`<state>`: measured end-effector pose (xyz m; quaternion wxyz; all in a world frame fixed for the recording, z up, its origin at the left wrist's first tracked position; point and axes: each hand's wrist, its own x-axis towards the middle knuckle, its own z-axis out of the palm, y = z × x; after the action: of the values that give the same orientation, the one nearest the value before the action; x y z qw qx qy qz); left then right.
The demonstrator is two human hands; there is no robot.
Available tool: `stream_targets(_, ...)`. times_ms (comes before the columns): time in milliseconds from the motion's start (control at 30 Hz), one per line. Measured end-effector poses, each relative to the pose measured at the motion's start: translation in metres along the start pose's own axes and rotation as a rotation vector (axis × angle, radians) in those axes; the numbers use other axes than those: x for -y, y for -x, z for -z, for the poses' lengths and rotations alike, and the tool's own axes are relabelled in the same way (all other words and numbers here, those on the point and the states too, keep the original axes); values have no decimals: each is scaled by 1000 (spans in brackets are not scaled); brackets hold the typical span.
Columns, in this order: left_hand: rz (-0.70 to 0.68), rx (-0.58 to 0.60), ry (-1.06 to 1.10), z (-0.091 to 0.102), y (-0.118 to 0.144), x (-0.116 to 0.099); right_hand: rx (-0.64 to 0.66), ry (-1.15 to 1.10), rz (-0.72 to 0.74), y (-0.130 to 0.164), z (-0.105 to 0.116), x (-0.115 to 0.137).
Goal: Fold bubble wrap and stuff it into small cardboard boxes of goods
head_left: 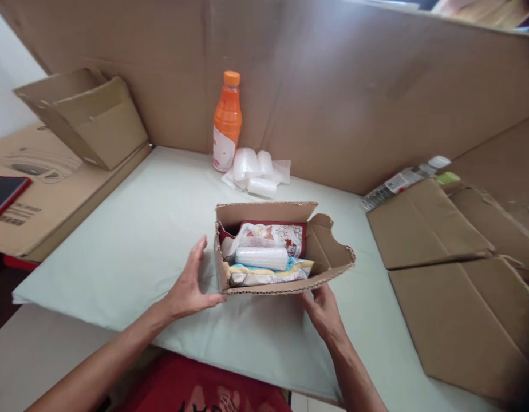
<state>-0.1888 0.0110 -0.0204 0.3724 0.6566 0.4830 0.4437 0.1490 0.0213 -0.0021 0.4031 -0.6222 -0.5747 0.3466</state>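
Counter (161, 212) beneath one open corrugated carton (331, 249); inside carton, at least two printed packets (271, 277), one cylindrical bubble-wrap roll (262, 257). Left grip (189, 289) wide at left end; right grip (324, 315) by near wall, closure not discernible.

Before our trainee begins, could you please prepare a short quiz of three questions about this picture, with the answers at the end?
1. True or false: the orange bottle is lying on its side.
2. Which is nearest to the left hand?
A) the translucent bundles beside the orange bottle
B) the open box
C) the dark phone-like object
3. Fill in: the clear bottle is on the person's ____ side.

Key:
1. False; the orange bottle stands upright.
2. B; the hand is at the left end of the open box.
3. Right.
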Motion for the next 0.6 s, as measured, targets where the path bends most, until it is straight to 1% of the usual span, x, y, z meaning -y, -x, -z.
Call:
stream_targets(100,-73,100,66,-7,-23,10,-16,32,-20,-2,-4,-8)
stream_targets(200,-118,134,92,-11,-36,11,-17,84,-52,-4,-2,-16)
stream_targets(300,-137,92,79,-7,-35,9,5,134,-59,-13,-5,-15)
stream_targets(367,-121,24,60,3,-27,9,48,135,-39,-24,-16,-7)
stream_targets(400,-101,-27,46,10,-21,9,80,125,-18,-31,-26,-1)
stream_targets(467,-41,-157,6,30,-6,10,168,74,48,-48,-55,17)
stream_targets(533,42,-318,-44,55,11,11,292,-17,153,-64,-94,39)
stream_targets(600,126,-503,-101,87,27,13,407,-121,281,-78,-139,61)
